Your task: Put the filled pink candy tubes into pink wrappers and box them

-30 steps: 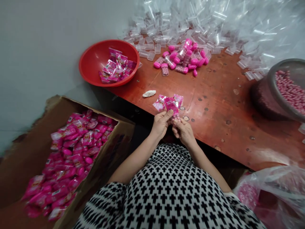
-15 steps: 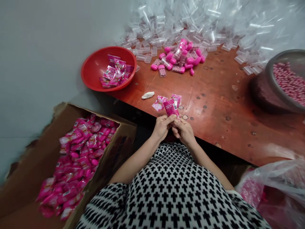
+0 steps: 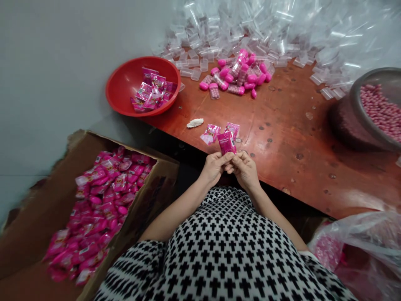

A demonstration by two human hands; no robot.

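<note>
Both hands meet at the table's near edge around one pink printed sachet (image 3: 227, 142). My left hand (image 3: 215, 168) pinches its lower edge with thumb and fingers. My right hand (image 3: 244, 167) grips the same edge from the other side, fingertips close to the left ones. The sachet stands up from the fingers, its printed back turned toward me. Just beyond it, two more pink sachets lie on the table: a left one (image 3: 212, 132) and a right one (image 3: 233, 128) partly covered by the held sachet. A small white crumpled piece (image 3: 195, 123) lies left of them.
A red bowl (image 3: 117, 94) with several sachets stands at the table's left corner. Behind are pink-capped bottles (image 3: 239, 69) and heaped clear containers (image 3: 213, 25). A bucket of pink beads (image 3: 354, 121) is at right. Below left, a cardboard box (image 3: 163, 175) holds pink packets; a plastic bag (image 3: 369, 225) is lower right.
The held sachet has turned slightly more upright and moved a little to the right. My right hand's fingers have shifted along its lower edge. Both hands keep their hold.
</note>
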